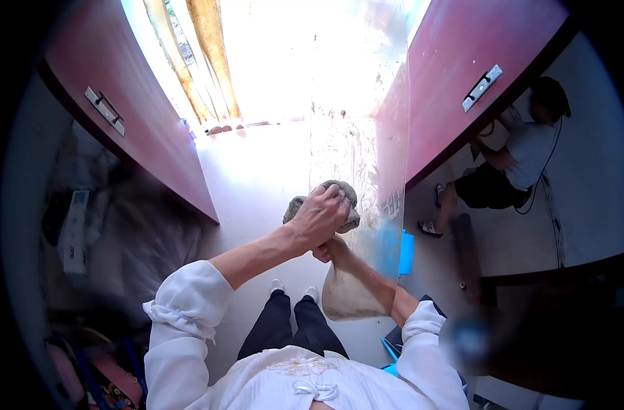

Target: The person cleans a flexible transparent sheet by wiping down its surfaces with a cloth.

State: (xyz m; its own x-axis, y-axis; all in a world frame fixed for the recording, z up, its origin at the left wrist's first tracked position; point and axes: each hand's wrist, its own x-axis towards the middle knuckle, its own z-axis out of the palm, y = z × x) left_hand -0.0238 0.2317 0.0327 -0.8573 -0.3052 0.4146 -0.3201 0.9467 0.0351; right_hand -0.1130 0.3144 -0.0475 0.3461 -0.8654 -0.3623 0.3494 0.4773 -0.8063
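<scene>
My left hand (pixel 320 213) is closed on a bunched grey-green cloth (pixel 349 195), pressed against a hanging clear plastic strip (pixel 360 164). The strip is smeared with dark, wet-looking streaks. Just below, my right hand (pixel 326 250) is closed at the strip's left edge, its fingers partly hidden under my left wrist. My right forearm shows through the strip's lower end, which curves out toward me.
Pink door panels with handles stand at left (pixel 114 61) and right (pixel 490 48). A blue container (pixel 406 253) is right of the strip. Another person (pixel 524 150) sits at far right. Plastic-wrapped items (pixel 141 232) lie at left. Wooden poles (pixel 209 55) lean outside.
</scene>
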